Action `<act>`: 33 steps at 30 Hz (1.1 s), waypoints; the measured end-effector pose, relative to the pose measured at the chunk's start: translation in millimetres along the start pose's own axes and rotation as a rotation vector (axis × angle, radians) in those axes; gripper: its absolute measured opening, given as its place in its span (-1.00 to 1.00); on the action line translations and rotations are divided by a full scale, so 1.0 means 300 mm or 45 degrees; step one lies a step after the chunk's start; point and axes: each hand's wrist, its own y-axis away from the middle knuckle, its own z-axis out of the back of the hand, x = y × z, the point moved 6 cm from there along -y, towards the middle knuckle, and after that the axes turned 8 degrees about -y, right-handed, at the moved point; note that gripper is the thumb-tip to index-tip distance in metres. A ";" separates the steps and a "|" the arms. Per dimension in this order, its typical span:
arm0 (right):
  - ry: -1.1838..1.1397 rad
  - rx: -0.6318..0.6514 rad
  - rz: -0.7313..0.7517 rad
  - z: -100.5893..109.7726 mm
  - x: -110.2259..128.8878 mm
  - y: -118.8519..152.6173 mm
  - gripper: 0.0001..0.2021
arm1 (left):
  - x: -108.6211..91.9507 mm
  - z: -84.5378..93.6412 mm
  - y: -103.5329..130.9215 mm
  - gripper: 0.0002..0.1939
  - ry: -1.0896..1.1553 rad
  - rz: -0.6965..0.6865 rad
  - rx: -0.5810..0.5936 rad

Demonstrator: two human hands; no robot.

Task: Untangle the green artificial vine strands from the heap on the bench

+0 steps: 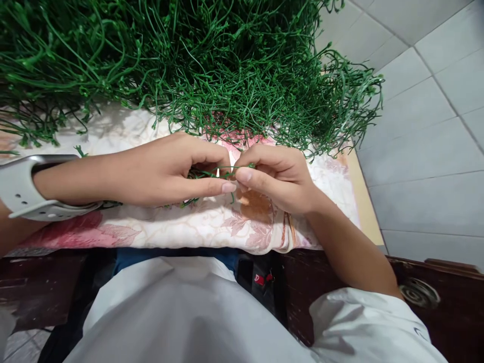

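Head view: one thin green sprig (226,175) spans the gap between my hands, above the near part of the floral cloth (189,227). My right hand (282,176) has its thumb laid against the bent index finger, pinching the sprig near its right end. Presumably the tight pinch is needed because the strand is so slender. My left hand (185,166) is curved around the other end: thumb stretched out, index bent above it, green strands showing in the gap. Whether those left tips actually press on a strand I cannot tell. Holding both ends close together probably gives finer control than one hand would.

Beyond the hands, a dense heap of green sprigs (227,75) fills the far side, spreading left and right; judged to sit there so it stays within reach while leaving near cloth for handling. A few strands lie under my left forearm, where a pale-banded watch (49,201) circles the wrist. To the right, a tan strip (365,196) edges the cloth, then pale tiles (423,151). Nearest: my white shirt (181,312) against the dark wood (302,282).
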 end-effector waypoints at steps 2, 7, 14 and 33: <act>0.018 -0.029 0.012 0.008 0.006 0.001 -0.78 | -0.001 0.003 -0.001 -0.78 0.014 -0.001 -0.028; -0.002 -0.077 -0.038 0.034 -0.001 0.004 -0.72 | -0.009 0.033 0.003 -0.55 0.050 -0.046 -0.263; -0.078 -0.082 -0.026 0.038 -0.003 0.006 -0.81 | -0.003 0.059 0.011 -0.63 0.053 0.060 -0.436; -0.105 -0.018 -0.098 0.034 -0.015 0.009 -0.72 | 0.022 0.099 0.048 -0.66 -0.125 0.227 -0.821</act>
